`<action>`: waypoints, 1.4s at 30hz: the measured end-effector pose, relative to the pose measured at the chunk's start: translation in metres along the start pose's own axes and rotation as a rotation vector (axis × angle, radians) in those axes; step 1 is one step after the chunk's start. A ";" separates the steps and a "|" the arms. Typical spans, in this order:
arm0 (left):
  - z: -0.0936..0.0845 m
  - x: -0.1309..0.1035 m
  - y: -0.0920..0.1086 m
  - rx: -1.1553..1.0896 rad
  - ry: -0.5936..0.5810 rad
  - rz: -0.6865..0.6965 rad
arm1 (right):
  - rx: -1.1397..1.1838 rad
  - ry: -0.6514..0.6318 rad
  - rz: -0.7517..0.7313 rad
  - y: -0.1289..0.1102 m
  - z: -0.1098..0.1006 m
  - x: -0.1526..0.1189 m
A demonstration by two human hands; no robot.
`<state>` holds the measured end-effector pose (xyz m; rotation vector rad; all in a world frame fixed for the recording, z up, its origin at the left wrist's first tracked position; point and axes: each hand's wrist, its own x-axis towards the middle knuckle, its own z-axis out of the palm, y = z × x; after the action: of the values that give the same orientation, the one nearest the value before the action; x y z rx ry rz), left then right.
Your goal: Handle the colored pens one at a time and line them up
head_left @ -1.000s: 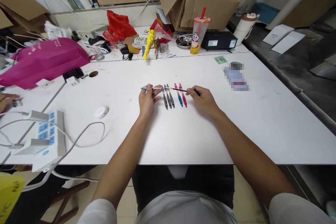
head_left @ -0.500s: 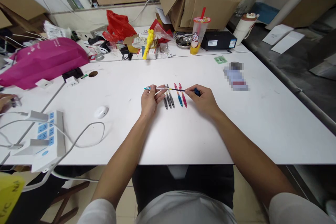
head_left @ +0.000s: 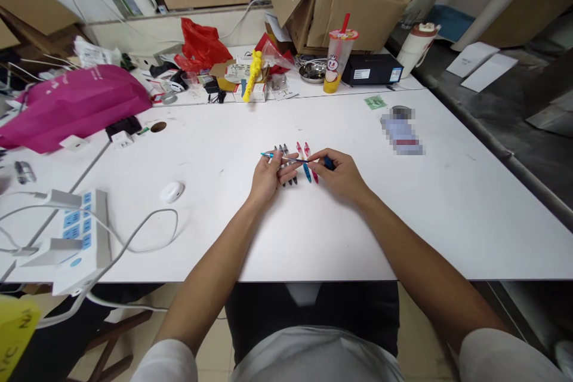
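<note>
My left hand (head_left: 267, 177) holds a clear pen barrel with a light blue tip (head_left: 267, 155) between thumb and fingers. A thin dark refill (head_left: 299, 160) runs from the barrel to the fingertips of my right hand (head_left: 341, 174), which pinch it. A dark blue pen part (head_left: 329, 163) is also tucked in my right hand. Several black pens (head_left: 285, 148) lie on the table, partly hidden under my left fingers. Beside them are a pen with a blue grip (head_left: 307, 173) and a pink pen (head_left: 307, 148), partly covered by my right fingertips.
A white earbud case (head_left: 172, 191) and a power strip (head_left: 87, 239) with cables are at the left. Along the back stand a drink cup (head_left: 336, 62), a black box (head_left: 372, 68), a yellow toy (head_left: 253, 74) and a red bag (head_left: 201, 45). A magenta bag (head_left: 80, 104) lies at far left.
My left hand has moved right, closer to my right hand, and less of the refill shows between them. At the far left, another person's hand has mostly left the view, leaving small objects on the table.
</note>
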<state>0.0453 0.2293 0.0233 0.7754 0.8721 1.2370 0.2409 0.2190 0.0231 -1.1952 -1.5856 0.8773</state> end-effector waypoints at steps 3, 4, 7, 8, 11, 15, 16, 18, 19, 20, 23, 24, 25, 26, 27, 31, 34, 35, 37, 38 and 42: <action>0.002 -0.001 0.000 -0.010 -0.005 -0.019 | 0.040 -0.041 -0.032 -0.002 0.003 -0.002; 0.002 -0.001 0.002 -0.016 0.006 -0.014 | 0.055 -0.053 -0.035 -0.002 0.002 -0.002; -0.002 0.002 0.008 -0.034 0.045 0.006 | 0.106 -0.068 -0.035 0.000 -0.002 0.000; -0.003 0.003 0.009 -0.037 0.058 0.011 | 0.108 -0.065 -0.035 0.001 -0.004 0.000; -0.006 0.005 0.011 -0.037 0.082 0.024 | 0.022 -0.023 -0.036 0.004 -0.009 0.002; -0.006 0.005 0.009 -0.042 0.080 0.029 | -0.085 -0.010 -0.033 0.003 -0.009 0.001; -0.006 0.005 0.009 -0.041 0.078 0.030 | -0.099 -0.019 -0.049 0.002 -0.009 0.001; -0.007 0.005 0.009 -0.038 0.076 0.034 | -0.130 -0.029 -0.101 0.002 -0.009 0.001; -0.007 0.005 0.009 -0.036 0.076 0.036 | -0.142 -0.029 -0.131 0.002 -0.009 0.002; -0.007 0.005 0.009 -0.035 0.075 0.039 | -0.149 -0.028 -0.158 0.002 -0.009 0.002; -0.008 0.005 0.008 -0.035 0.066 0.044 | -0.150 -0.032 -0.208 0.004 -0.011 0.003; -0.008 0.005 0.008 -0.034 0.063 0.041 | -0.146 -0.038 -0.213 0.005 -0.011 0.003; -0.008 0.005 0.008 -0.032 0.061 0.038 | -0.139 -0.043 -0.211 0.005 -0.011 0.004; -0.008 0.005 0.008 -0.030 0.060 0.034 | -0.133 -0.044 -0.205 0.005 -0.011 0.004; -0.008 0.005 0.007 -0.029 0.058 0.031 | -0.127 -0.042 -0.198 0.006 -0.011 0.004; -0.006 0.004 0.006 -0.027 0.044 0.026 | -0.116 -0.064 -0.176 0.007 -0.009 0.003; -0.005 0.003 0.004 -0.010 0.034 0.014 | -0.105 -0.098 -0.156 0.007 -0.006 0.002; -0.005 0.003 0.004 -0.004 0.033 0.010 | -0.100 -0.104 -0.153 0.007 -0.006 0.001; -0.005 0.003 0.004 0.003 0.038 0.008 | -0.077 -0.105 -0.142 0.006 -0.004 0.001; -0.005 0.003 0.003 0.003 0.043 0.012 | -0.052 -0.094 -0.130 0.006 -0.004 0.001; -0.004 0.003 0.000 0.033 0.031 0.022 | 0.067 -0.039 -0.030 0.008 0.002 0.000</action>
<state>0.0421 0.2326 0.0209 0.7950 0.9135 1.2594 0.2415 0.2210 0.0151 -1.1101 -1.5887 0.9318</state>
